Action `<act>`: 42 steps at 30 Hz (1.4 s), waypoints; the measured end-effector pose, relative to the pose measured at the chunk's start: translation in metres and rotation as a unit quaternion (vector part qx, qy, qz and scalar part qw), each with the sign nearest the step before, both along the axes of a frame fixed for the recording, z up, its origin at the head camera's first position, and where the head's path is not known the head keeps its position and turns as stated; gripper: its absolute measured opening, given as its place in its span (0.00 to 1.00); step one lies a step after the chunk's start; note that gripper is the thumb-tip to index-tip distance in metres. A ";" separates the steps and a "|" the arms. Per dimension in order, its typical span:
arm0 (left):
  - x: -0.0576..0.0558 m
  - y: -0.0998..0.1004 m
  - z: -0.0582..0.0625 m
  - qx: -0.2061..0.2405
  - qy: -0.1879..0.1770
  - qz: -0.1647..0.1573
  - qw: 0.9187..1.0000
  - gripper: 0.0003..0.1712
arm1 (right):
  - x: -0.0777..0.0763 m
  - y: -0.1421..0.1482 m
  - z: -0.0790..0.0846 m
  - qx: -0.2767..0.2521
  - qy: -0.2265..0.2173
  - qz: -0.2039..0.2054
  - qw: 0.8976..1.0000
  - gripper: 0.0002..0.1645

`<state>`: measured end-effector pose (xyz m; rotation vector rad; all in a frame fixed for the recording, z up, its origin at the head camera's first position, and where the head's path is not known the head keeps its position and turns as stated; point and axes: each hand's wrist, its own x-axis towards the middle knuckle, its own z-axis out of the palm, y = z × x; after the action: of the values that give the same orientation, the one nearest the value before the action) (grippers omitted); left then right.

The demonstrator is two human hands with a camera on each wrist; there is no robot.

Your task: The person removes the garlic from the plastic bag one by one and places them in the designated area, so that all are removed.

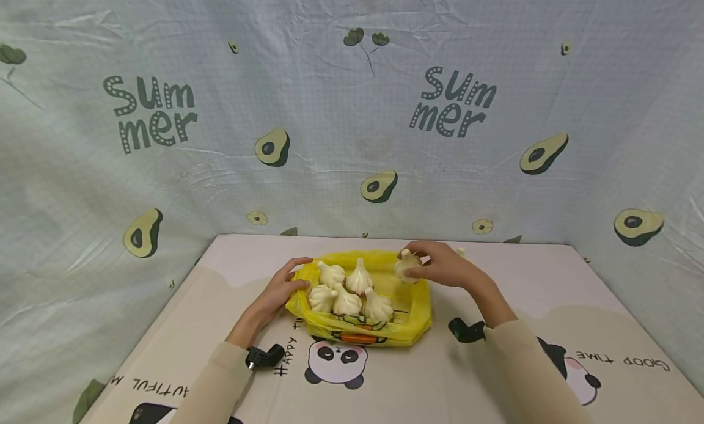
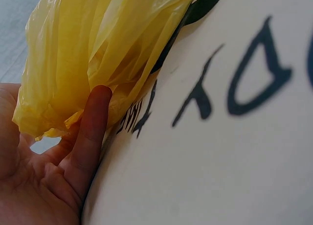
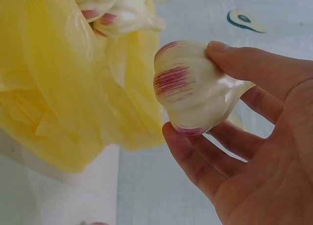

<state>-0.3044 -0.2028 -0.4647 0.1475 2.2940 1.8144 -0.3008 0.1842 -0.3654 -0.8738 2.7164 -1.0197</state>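
A yellow plastic bag (image 1: 415, 317) lies spread open like a shallow basket, with several garlic bulbs (image 1: 348, 302) grouped in its left half. My left hand (image 1: 280, 286) holds the bag's left edge; in the left wrist view one fingertip (image 2: 100, 95) presses the yellow plastic (image 2: 63, 63) from outside. Over the bag's right back corner, my right hand (image 1: 442, 265) pinches one garlic bulb (image 1: 407, 266) between thumb and fingers. Up close in the right wrist view, that held bulb (image 3: 183, 88) is white with purple streaks, its stem towards the palm.
Behind my right hand, a small part of another pale bulb (image 1: 461, 252) shows on the table. The table cover (image 1: 440, 381) has pandas and lettering printed on it. A patterned cloth (image 1: 330, 106) hangs as a wall at the back and sides.
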 end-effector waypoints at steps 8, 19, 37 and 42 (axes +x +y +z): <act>-0.001 0.000 0.000 -0.002 -0.002 0.004 1.000 0.34 | 0.007 0.016 0.002 -0.011 -0.002 -0.021 1.000 0.20; 0.002 0.002 0.001 -0.011 0.002 0.005 1.000 0.34 | 0.016 0.036 0.000 -0.046 0.006 -0.056 0.997 0.22; 0.002 0.000 0.001 -0.003 -0.003 0.007 1.000 0.33 | 0.020 0.057 -0.004 -0.034 0.025 -0.094 0.995 0.25; 0.002 0.000 0.001 -0.005 -0.004 0.006 1.000 0.34 | 0.021 0.063 -0.005 -0.032 0.024 -0.102 0.994 0.24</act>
<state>-0.3029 -0.2025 -0.4634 0.1257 2.3028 1.8070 -0.2798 0.2474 -0.3708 -0.6472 2.8757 -1.1428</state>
